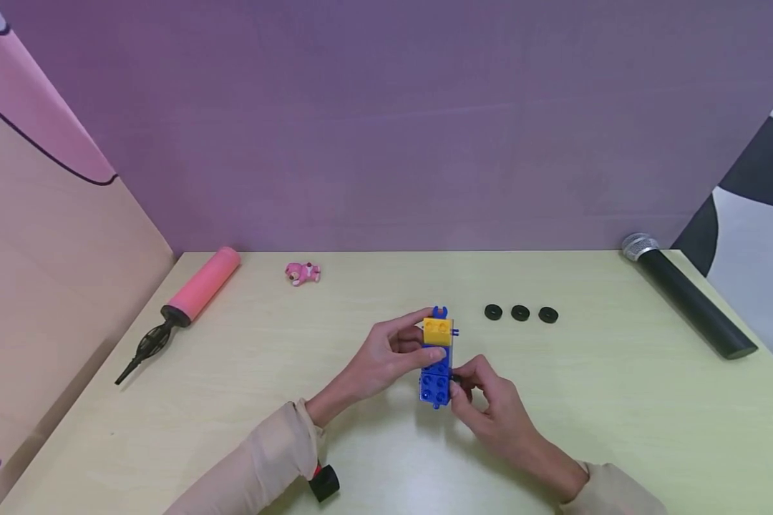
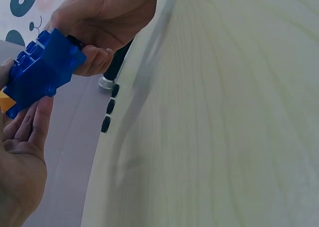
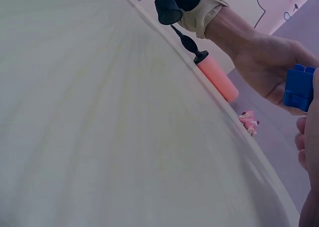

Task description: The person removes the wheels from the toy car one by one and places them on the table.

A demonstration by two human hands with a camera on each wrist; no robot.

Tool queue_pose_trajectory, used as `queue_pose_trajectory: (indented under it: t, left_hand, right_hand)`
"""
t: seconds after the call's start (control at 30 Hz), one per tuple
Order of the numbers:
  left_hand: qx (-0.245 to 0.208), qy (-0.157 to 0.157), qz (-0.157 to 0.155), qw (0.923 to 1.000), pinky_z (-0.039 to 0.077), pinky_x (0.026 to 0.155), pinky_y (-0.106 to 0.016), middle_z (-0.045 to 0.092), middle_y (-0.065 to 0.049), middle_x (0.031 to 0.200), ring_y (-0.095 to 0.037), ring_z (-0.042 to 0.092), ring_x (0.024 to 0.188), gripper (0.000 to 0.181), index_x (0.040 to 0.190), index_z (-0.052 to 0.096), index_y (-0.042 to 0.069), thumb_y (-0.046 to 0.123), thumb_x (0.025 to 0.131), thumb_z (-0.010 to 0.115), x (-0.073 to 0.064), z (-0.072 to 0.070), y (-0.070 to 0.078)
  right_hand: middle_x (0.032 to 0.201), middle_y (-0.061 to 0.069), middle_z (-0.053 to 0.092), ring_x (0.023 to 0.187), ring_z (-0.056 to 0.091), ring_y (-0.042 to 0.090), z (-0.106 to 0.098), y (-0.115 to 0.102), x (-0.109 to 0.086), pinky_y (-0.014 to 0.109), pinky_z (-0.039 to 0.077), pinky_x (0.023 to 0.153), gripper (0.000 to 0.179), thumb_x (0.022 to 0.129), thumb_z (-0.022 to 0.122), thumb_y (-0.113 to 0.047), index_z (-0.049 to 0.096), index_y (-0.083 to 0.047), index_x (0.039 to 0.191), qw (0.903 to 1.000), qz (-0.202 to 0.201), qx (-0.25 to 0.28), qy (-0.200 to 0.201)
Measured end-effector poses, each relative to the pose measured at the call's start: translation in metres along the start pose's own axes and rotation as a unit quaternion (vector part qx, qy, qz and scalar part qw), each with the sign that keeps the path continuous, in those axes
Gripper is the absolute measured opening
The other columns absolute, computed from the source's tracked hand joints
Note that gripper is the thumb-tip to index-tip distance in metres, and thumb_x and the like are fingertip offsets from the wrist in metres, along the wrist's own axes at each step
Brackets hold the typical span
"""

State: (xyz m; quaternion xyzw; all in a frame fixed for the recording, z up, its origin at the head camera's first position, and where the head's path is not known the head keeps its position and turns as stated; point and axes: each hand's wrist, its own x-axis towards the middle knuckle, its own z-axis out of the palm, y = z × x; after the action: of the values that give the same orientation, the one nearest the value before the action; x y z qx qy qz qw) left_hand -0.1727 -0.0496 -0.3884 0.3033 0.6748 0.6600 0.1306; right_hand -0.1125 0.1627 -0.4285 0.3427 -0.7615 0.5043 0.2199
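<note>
My left hand (image 1: 386, 355) grips a toy built of blue bricks (image 1: 434, 388) with a yellow brick (image 1: 436, 331) toward its far end, raised over the table. Its thumb lies across the blue studs. A small blue axle pin sticks out of the right side, beside the yellow brick. My right hand (image 1: 497, 409) pinches a small black wheel (image 1: 457, 379) at the near right side of the toy, mostly covered by the fingers. The left wrist view shows this black wheel (image 2: 74, 41) right at the blue brick's side.
Three black wheels (image 1: 520, 312) lie in a row beyond my right hand. A black microphone (image 1: 696, 304) lies at the right edge, a pink hand pump (image 1: 205, 286) at the left. A small pink bear figure (image 1: 303, 273) lies near the back edge, before a purple wall (image 1: 386, 129).
</note>
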Motion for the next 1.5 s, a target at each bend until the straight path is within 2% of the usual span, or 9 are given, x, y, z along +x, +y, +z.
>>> queue_pose_trajectory:
  t: [0.13,0.3,0.47,0.63,1.07,1.5]
  left_hand:
    - [0.003,0.0,0.001,1.0,0.057,0.094,-0.036,0.069,-0.014,0.111,-0.019,0.07,0.098,0.076,0.156,0.041,0.0,0.035,0.098,0.074,-0.0014,-0.001,0.0003]
    - [0.005,0.003,0.015,0.9999,0.057,0.094,-0.037,0.069,-0.017,0.111,-0.023,0.071,0.099,0.071,0.156,0.042,0.001,0.03,0.099,0.073,-0.0007,-0.0028,0.0001]
    - [-0.001,0.009,0.021,0.9997,0.058,0.094,-0.038,0.07,-0.018,0.111,-0.024,0.072,0.099,0.07,0.156,0.042,0.001,0.029,0.099,0.073,0.0005,-0.0028,0.0024]
    - [-0.002,0.02,0.011,0.9997,0.057,0.094,-0.037,0.07,-0.017,0.111,-0.024,0.072,0.1,0.069,0.156,0.043,0.002,0.026,0.099,0.072,0.0015,-0.0028,0.0034]
    - [-0.008,0.004,0.01,0.9999,0.057,0.095,-0.037,0.069,-0.016,0.113,-0.021,0.07,0.1,0.077,0.157,0.041,0.001,0.037,0.097,0.074,-0.0003,-0.0047,0.0013]
    - [-0.011,-0.003,0.017,0.9998,0.057,0.096,-0.038,0.069,-0.02,0.117,-0.024,0.07,0.103,0.082,0.156,0.041,0.0,0.045,0.096,0.074,-0.0006,-0.0062,0.0004]
  right_hand:
    - [0.088,0.005,0.072,0.074,0.064,0.01,0.0003,-0.0002,-0.0004,0.022,0.052,0.066,0.03,0.084,0.06,0.021,0.055,0.001,0.105,0.9999,0.011,-0.003,-0.011]
    - [0.1,0.008,0.073,0.085,0.068,0.014,-0.0012,-0.0036,-0.0016,0.026,0.057,0.078,0.025,0.095,0.055,0.018,0.055,0.002,0.115,0.9982,0.053,0.023,-0.02]
    - [0.103,0.005,0.071,0.087,0.067,0.015,-0.001,-0.0051,-0.0007,0.025,0.056,0.078,0.027,0.098,0.052,0.016,0.055,0.002,0.121,0.9956,0.07,0.061,-0.01]
    - [0.102,0.003,0.072,0.086,0.067,0.017,-0.0008,-0.0055,0.0003,0.024,0.055,0.076,0.029,0.097,0.054,0.017,0.057,0.001,0.122,0.9929,0.08,0.088,0.008]
    - [0.111,0.004,0.069,0.095,0.066,0.013,-0.0021,-0.0032,-0.0011,0.021,0.054,0.087,0.026,0.097,0.049,0.022,0.054,0.008,0.117,0.9846,0.067,0.161,-0.017]
    - [0.112,0.003,0.065,0.098,0.065,0.011,-0.0026,-0.0018,-0.0013,0.024,0.058,0.086,0.025,0.097,0.045,0.023,0.051,0.013,0.119,0.9744,0.062,0.215,-0.025]
